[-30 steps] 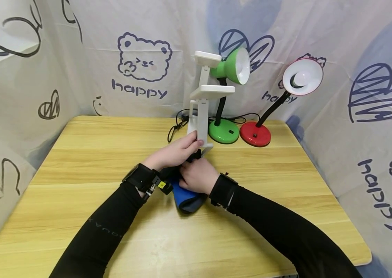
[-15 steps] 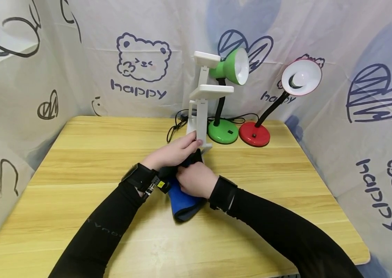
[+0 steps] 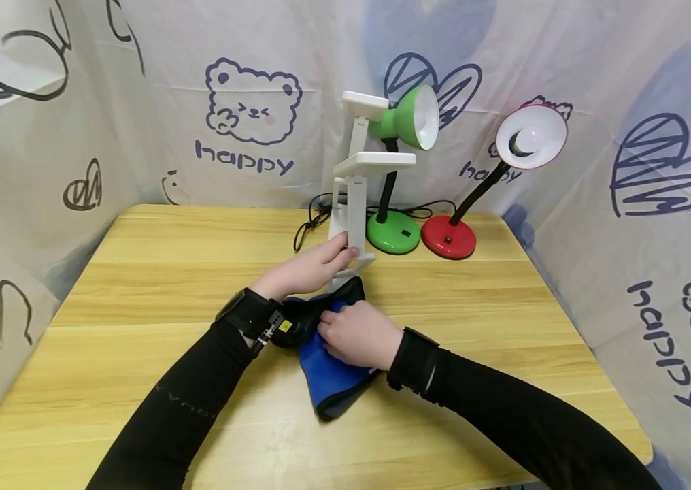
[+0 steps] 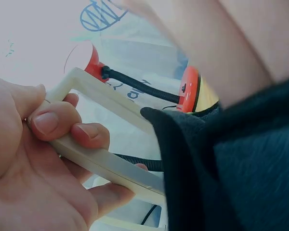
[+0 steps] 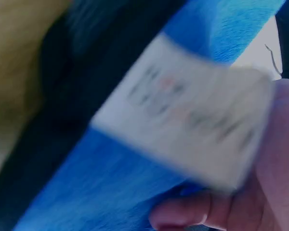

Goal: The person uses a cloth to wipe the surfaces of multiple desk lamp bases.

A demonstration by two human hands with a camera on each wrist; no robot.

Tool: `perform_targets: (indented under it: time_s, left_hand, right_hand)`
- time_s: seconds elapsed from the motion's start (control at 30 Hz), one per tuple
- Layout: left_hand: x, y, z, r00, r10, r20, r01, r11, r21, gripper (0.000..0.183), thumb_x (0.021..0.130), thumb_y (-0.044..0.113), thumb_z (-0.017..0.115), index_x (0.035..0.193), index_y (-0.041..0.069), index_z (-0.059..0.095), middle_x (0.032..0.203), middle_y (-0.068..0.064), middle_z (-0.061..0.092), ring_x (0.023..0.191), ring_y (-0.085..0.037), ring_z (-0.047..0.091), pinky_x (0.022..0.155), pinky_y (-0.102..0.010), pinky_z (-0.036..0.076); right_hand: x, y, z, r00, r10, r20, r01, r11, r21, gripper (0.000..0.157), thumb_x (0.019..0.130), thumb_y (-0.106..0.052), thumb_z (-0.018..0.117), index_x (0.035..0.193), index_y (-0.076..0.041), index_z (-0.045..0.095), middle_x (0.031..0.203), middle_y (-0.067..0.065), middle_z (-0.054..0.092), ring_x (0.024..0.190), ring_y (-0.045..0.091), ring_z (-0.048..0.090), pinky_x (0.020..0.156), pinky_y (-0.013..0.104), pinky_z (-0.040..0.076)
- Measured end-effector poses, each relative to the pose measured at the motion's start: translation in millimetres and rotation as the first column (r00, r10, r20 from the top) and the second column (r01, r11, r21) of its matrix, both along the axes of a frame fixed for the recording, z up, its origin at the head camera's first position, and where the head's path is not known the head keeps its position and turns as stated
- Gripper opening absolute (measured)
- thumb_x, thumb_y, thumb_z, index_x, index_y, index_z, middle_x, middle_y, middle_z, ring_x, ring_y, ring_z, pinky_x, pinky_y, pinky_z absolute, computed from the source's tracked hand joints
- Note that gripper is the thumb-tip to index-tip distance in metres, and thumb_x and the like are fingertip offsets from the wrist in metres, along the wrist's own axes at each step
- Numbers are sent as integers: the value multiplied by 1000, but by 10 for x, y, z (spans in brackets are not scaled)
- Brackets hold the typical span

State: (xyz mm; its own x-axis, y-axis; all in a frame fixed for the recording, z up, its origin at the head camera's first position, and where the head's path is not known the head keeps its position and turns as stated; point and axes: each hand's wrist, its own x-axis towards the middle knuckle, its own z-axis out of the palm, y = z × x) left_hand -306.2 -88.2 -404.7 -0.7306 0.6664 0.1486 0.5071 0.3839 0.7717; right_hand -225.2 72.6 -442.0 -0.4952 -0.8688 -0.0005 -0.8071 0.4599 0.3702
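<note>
A white stand (image 3: 356, 211) with two flat ledges rises near the table's back, and my left hand (image 3: 305, 270) holds its lower part. In the left wrist view, the fingers of that left hand (image 4: 53, 159) curl round a pale bar of the stand (image 4: 111, 161). My right hand (image 3: 360, 333) grips a blue cloth (image 3: 328, 378) with a dark edge, just in front of the stand's foot. A blurred white label (image 5: 188, 115) sticks out from the cloth (image 5: 101, 178) in the right wrist view. The fingertips of my right hand are partly hidden in the folds.
Right behind the stand is a green desk lamp (image 3: 394, 233), and a red desk lamp (image 3: 448, 237) stands to its right. Black cables (image 3: 315, 221) lie at the back of the wooden table (image 3: 198, 238). Printed white curtains (image 3: 254, 41) surround it.
My right hand has moved a little toward me and to the right, drawing the blue cloth along and uncovering more of the stand's foot. The left hand keeps its place on the stand.
</note>
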Motion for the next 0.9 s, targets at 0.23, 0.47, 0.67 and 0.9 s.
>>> perform_targets:
  time_s: [0.23,0.47,0.67,0.9]
  left_hand:
    - [6,3,-8,1000,22,-21,-22,1000,15,30,104,46,32,124,27,44,100,-2,52,94,-16,55,83,-35,42]
    - [1,16,-4,1000,16,-24,-16,1000,0,28,104,47,31,114,24,45,82,-3,42,77,-18,51,72,-35,40]
    - [0,16,-1,1000,7,-22,-7,1000,-3,27,105,45,31,113,22,44,83,-4,42,74,-20,49,70,-34,40]
    - [11,11,17,1000,1,-10,-1,1000,-6,29,105,44,30,111,19,45,90,-4,48,74,-21,51,67,-34,41]
  right_hand:
    - [-268,-65,-77,994,-48,-100,41,996,-75,31,90,-48,58,92,-19,69,94,-4,65,64,15,62,54,36,49]
    - [-395,-64,-139,985,-8,-172,-21,986,-168,30,86,-46,62,89,-16,69,95,-2,66,66,16,64,56,37,50]
    - [-307,-85,-92,989,-20,-148,2,993,-118,20,92,-35,59,85,-18,68,89,-4,64,63,13,61,51,34,49]
    - [18,-15,-28,994,40,-103,-44,999,-30,19,97,-23,53,86,-20,69,81,-5,61,56,12,55,43,32,42]
